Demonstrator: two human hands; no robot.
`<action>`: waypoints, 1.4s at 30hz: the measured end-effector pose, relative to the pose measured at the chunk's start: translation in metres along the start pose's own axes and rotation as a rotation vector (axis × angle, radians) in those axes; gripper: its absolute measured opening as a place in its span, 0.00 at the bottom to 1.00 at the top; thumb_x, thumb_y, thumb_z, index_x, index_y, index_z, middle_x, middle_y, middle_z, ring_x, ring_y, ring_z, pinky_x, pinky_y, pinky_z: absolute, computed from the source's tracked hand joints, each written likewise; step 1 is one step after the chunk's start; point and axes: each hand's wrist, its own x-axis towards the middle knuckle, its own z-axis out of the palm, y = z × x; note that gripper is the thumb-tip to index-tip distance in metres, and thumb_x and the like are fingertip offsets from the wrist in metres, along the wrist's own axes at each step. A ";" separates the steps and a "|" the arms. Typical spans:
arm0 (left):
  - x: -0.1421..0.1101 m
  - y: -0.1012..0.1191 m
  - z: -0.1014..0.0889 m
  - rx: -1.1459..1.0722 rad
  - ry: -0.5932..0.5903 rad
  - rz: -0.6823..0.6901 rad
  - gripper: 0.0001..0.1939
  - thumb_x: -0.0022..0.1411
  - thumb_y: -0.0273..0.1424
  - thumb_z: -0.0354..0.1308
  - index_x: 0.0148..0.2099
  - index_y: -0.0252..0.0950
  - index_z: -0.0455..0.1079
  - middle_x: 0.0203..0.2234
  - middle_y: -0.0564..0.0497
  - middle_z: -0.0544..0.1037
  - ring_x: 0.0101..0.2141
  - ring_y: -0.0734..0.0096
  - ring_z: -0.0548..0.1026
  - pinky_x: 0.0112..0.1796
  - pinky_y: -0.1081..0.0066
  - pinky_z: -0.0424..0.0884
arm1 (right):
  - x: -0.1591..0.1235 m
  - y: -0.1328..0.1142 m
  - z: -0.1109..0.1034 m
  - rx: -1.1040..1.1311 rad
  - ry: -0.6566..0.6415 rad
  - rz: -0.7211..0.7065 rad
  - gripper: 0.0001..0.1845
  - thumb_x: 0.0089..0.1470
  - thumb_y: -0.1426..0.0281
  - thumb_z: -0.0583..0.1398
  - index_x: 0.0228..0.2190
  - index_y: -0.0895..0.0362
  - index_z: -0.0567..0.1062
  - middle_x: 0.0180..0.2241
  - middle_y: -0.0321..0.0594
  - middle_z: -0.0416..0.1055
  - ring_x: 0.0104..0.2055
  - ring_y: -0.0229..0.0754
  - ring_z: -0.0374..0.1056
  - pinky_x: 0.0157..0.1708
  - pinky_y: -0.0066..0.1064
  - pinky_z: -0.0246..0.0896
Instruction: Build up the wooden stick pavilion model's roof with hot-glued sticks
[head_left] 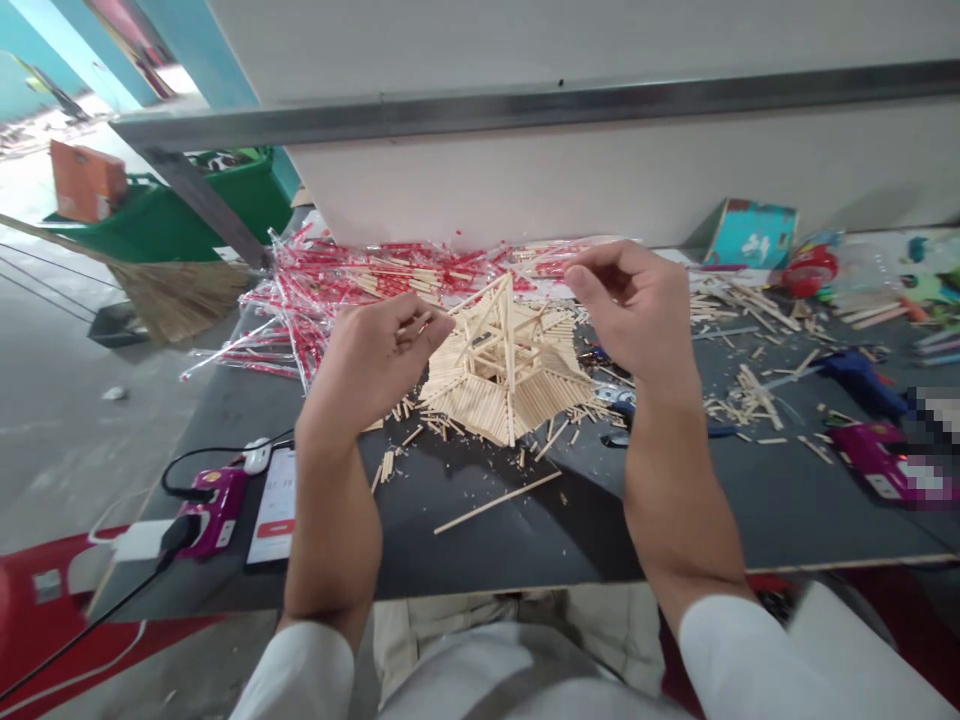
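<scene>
Near, on the dark table (525, 565), see one long loose stick (497, 503) lying slantwise, and farther left a lit phone (271, 510) beside a purple power strip (217, 510). Beyond, find the pale stick model (480, 400) standing on scattered offcuts (390, 465) between both hands, peaked at the top. At its left, see the left hand (367, 365) curled closed on short sticks (412, 325); at its upper right, the right hand (637, 310) with bent fingers and thumb drawn together, but cannot tell whether gripping anything. Farther right, notice a blue glue gun (862, 380); farther back, red-and-clear wrapped sticks (300, 300) and a turquoise box (752, 235).
</scene>
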 end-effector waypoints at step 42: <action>0.034 -0.090 0.058 -0.659 -0.335 -0.386 0.22 0.61 0.46 0.67 0.49 0.36 0.72 0.20 0.61 0.59 0.17 0.82 0.53 0.17 0.75 0.47 | -0.002 0.073 -0.007 -0.008 -0.702 0.679 0.20 0.61 0.52 0.65 0.28 0.54 0.73 0.30 0.39 0.72 0.31 0.38 0.64 0.27 0.31 0.58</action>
